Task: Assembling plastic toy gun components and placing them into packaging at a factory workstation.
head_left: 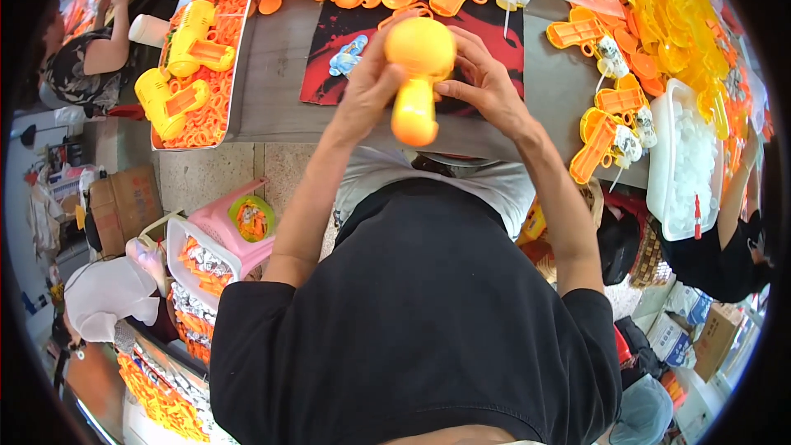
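Up in front of me, over the table edge, I hold a glossy yellow-orange plastic toy housing with a round head and a short handle pointing toward me. My left hand has its fingers wrapped around the left side of the head. On the other side my right hand grips it, thumb near the joint of head and handle. Beneath is a red and black mat, with a small blue-and-white piece near my left hand. Orange rings show just past the toy.
At left, a tray holds orange rings and two yellow toy housings. Orange half-shells with motors lie at right, beside a white tub of translucent pieces and piled yellow parts. Other people sit nearby.
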Demonstrator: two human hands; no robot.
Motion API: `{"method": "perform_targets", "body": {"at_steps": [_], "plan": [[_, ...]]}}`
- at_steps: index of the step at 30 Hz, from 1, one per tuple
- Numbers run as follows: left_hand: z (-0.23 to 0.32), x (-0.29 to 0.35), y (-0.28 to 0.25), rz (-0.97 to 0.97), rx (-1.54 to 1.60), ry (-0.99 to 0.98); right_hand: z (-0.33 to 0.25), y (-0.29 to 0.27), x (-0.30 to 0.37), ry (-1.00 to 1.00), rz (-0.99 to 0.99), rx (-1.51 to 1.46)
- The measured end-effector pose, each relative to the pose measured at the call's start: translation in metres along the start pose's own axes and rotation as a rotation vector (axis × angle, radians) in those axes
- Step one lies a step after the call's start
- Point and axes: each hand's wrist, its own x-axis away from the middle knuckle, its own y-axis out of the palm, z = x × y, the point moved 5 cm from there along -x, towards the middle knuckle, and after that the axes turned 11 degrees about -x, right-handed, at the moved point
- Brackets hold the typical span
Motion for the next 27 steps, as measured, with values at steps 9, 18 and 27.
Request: {"method": "perform_targets", "body": {"at_steps": [9, 18, 27], "plan": [[0.0, -0.036, 0.063, 0.043, -1.122, 0.313, -0.002, -0.032, 0.014, 0.284, 0.288, -0.265], [-0.019, -0.051, -0.048, 0.202, -1.746, -0.032, -0.002, -0.03, 0.004, -0.031, 0.181, 0.438], [0.027, -0.052, -0.046, 0.136, -1.876, 0.1, -0.033, -0.028, -0.017, -0.077, 0.223, 0.624]]}}
